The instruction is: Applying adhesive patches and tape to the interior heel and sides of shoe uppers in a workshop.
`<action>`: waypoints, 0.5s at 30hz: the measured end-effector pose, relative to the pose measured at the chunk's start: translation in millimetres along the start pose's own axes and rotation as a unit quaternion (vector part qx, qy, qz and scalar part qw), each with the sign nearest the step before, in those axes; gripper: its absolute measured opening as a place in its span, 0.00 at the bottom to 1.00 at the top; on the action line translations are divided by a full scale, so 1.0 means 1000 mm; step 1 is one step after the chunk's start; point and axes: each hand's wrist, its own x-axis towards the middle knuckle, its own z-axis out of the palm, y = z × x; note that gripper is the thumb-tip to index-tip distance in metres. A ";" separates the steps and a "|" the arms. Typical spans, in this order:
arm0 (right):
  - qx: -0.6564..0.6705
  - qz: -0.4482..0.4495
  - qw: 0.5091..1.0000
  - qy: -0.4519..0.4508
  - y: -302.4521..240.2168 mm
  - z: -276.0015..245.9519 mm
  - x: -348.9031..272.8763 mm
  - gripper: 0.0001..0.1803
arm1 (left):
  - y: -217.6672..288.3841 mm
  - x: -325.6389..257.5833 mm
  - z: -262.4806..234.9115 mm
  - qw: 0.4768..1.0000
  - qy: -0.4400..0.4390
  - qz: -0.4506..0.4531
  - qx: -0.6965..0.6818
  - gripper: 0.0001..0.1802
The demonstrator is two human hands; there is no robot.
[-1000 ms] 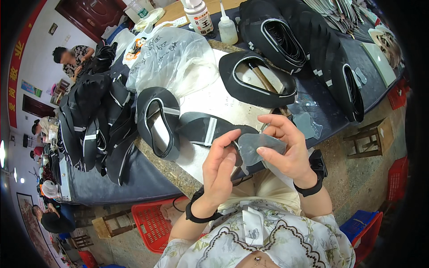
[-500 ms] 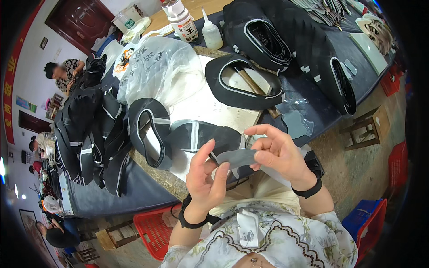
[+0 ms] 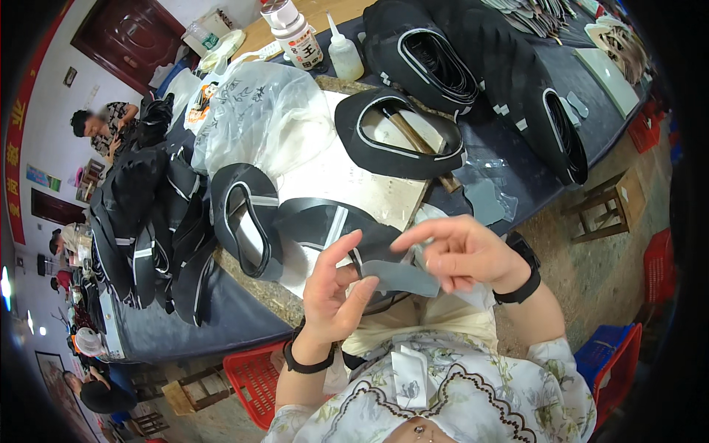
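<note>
Evidently mid-work: one grey piece [image 3: 399, 278] sits between the two hands, off the table [image 3: 170, 336]. Clock centred on that piece.

Left hand [image 3: 332, 292]: thumb and a finger seem to pinch its 9 o'clock end, index raised apart. Right hand [image 3: 473, 258]: fingers loosely spread by the 3 o'clock end; cannot tell whether they grip.

Progress, judged: the held piece does not appear fixed to anything. Near loop [image 3: 269, 251], between 9 and 10, and far loop [image 3: 384, 160], at 12, look closed and white-edged. Unhandled: black strip [image 3: 314, 221], toward 10; spare grey pieces [image 3: 487, 201], between 1 and 2; black pile [image 3: 144, 221], about 9.

Surface: dark table, white board [image 3: 306, 173] toward 10 to 11, clear bag [image 3: 255, 111] beyond; squeeze bottle [image 3: 346, 59] between 11 and 12.

Room: stool [image 3: 617, 199], 2 o'clock; red basket [image 3: 255, 387], 8; seated co-worker [image 3: 114, 125], 10.
</note>
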 end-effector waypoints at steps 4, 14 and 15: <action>-0.005 0.166 0.979 -0.122 -0.015 0.004 0.009 0.15 | -0.003 0.000 -0.004 0.998 -0.053 -0.021 0.003 0.31; -0.021 0.185 0.968 -0.166 -0.013 0.003 0.018 0.10 | -0.004 0.004 -0.006 0.997 -0.060 -0.018 0.042 0.32; -0.015 0.182 0.969 -0.169 -0.013 0.004 0.020 0.10 | -0.005 0.005 -0.006 0.998 -0.056 -0.011 0.038 0.32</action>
